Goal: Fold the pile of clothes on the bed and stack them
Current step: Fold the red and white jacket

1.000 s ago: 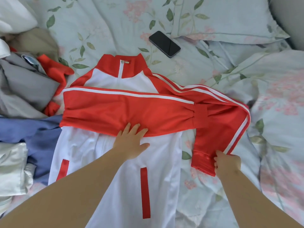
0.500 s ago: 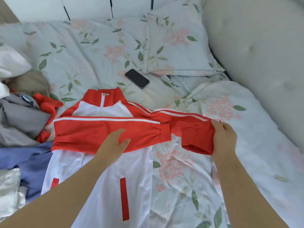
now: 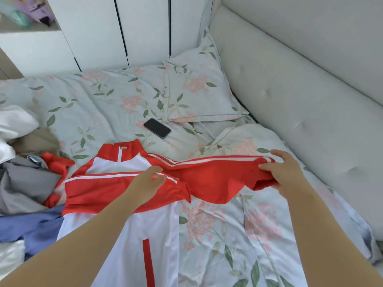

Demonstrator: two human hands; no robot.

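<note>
One garment under work. Location? (recorder)

Red-and-white jacket (image 3: 116,235), flat on the bed (image 3: 228,245), front up. Collar points toward the pillow (image 3: 196,90); the white body runs back toward the camera. (observer)

Sleeves? (recorder)

Folded sleeve (image 3: 97,189) lies across the chest, cuff end toward the person's right. Free sleeve (image 3: 217,181) is held up off the sheet and stretched out to the right, sagging in the middle. (observer)

Hands? (recorder)

Right hand (image 3: 286,177) pinches the cuff end of the free sleeve: thumb on the near side, fingers over the top, cloth bunched between them. Left hand (image 3: 145,183) is over the cuff end of the folded sleeve, fingers loosely bent, thumb apart, nothing gripped. Contact with the cloth: cannot tell. (observer)

Surroundings? (recorder)

Pile of clothes (image 3: 27,183) at the left edge, up against the jacket's side: grey, blue, white, beige and red pieces, unfolded. Dark phone (image 3: 157,128), screen up, on the sheet just beyond the collar, near the pillow's corner. Padded headboard (image 3: 300,90) along the right side. White wardrobe doors (image 3: 99,32) behind the bed. (observer)
</note>
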